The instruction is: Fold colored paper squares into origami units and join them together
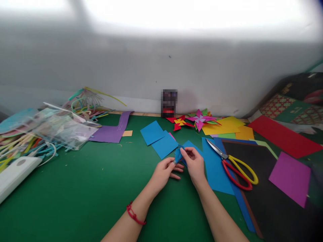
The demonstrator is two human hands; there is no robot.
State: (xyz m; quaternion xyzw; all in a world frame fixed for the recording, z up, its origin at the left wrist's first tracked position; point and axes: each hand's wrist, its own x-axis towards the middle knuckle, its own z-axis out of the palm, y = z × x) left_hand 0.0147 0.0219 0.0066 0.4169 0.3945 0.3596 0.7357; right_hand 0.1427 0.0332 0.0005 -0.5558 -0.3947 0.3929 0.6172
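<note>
A small folded piece of blue paper (178, 155) is held up between both hands, over the green table (101, 195). My left hand (167, 169) pinches its lower left side with thumb and forefinger, the other fingers stretched out beneath. On its right side, my right hand (193, 163) grips it between thumb and fingertips. Two flat blue squares (164, 144) lie just behind my left hand. More blue paper (193, 146) lies behind and partly under my right hand. A red cord bracelet circles my left wrist.
Scissors (224, 157) with red and yellow handles lie on blue sheets and a dark board (267, 195) at right. Folded paper flowers (199, 118) and yellow sheets stand behind. Purple paper (108, 133), plastic bags, coloured strips and a white device (19, 174) lie left.
</note>
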